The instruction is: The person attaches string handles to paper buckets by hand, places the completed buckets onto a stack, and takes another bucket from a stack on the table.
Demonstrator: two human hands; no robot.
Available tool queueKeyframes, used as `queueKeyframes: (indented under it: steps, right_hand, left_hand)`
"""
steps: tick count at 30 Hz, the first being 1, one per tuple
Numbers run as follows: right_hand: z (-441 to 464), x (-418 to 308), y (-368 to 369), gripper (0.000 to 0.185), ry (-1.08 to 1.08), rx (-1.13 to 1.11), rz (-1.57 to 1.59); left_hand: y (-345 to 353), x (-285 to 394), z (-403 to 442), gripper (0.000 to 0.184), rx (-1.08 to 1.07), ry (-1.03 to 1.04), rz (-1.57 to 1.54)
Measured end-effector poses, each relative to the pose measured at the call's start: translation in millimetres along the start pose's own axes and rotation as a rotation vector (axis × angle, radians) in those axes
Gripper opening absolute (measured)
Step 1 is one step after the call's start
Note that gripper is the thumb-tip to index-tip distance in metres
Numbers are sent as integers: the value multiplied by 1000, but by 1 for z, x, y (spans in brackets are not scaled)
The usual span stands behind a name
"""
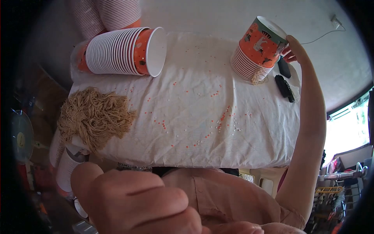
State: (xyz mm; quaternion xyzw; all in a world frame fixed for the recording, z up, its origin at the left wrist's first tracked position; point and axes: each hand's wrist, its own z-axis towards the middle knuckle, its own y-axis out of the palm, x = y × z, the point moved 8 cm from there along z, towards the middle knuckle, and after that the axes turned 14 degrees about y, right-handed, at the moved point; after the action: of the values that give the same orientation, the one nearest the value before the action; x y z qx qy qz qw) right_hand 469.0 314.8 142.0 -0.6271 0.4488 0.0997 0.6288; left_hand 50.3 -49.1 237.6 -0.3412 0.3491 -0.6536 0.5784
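Note:
At the back right, my right hand grips the upper edge of an orange and green patterned paper bucket, upside down on a stack of white-rimmed buckets. A bit of tan string hangs at the stack's lower rim. Close to the camera at the bottom is my left hand, its fingers curled; whatever it may hold is hidden. A heap of tan strings lies on the cloth's left side. Behind it, a long nested row of buckets rests on its side.
A white cloth covers the table, scattered with small orange and white dots. A black object lies by the right edge, beside another dark item. More stacked buckets stand behind at the left and below the table's left edge.

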Motion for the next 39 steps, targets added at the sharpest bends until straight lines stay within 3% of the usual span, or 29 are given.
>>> queueKeyframes:
  steps: [1, 3, 8, 10, 11, 12, 14, 18, 20, 24, 26, 28, 29, 31, 33, 36, 37, 39]
  right_hand:
    - [2, 0, 0, 56, 3, 4, -1]
    - [3, 2, -1, 56, -9, -11, -8]
    - [9, 2, 0, 53, 1, -44, -29]
    - [10, 5, -1, 54, 19, -29, -6]
    - [10, 6, -2, 56, -22, -16, 44]
    - [7, 6, -2, 57, -14, 5, 39]
    - [13, 7, -3, 59, -7, -15, 24]
    - [23, 10, -4, 60, 1, -14, 1]
    - [28, 14, -3, 59, 49, -52, -10]
    - [2, 1, 0, 55, -24, -8, -5]
    - [3, 2, -2, 55, -9, 1, -16]
    - [8, 3, 0, 54, -16, -36, -18]
    - [12, 5, 0, 54, 5, -37, -20]
    - [19, 7, -2, 55, 15, -30, -8]
    - [20, 10, -2, 57, -9, -51, 16]
    - [15, 3, -2, 56, -11, -21, -19]
    - [7, 2, -2, 57, -12, 3, -17]
    - [12, 3, -1, 57, -10, -4, -12]
  left_hand:
    - [3, 3, -7, 35, 2, 4, -3]
    - [-7, 10, -24, 37, 278, 31, 23]
    - [-7, 16, -30, 38, 163, 39, 105]
    - [0, 9, -25, 32, 318, -84, 287]
    - [-3, -5, -16, 30, 174, -239, 121]
    - [-1, -13, -10, 30, 174, -255, 131]
    - [-5, 2, 2, 27, 256, 18, 383]
    - [0, 10, 0, 29, 199, 7, 503]
    - [-4, 22, -20, 40, 249, -105, 524]
    - [-1, 30, -33, 61, 149, -50, 622]
    - [4, 39, -35, 62, 99, -28, 744]
    - [-7, 23, -32, 50, 242, -342, 628]
    - [-12, 18, -29, 50, 242, -356, 637]
    - [-9, 11, -2, 27, 86, 34, 316]
    - [-3, 7, -7, 18, 96, -24, 302]
    - [-10, 1, -15, 29, 445, -289, 310]
    - [-14, -1, -16, 29, 443, -283, 306]
    - [-7, 10, -4, 33, 214, 44, 334]
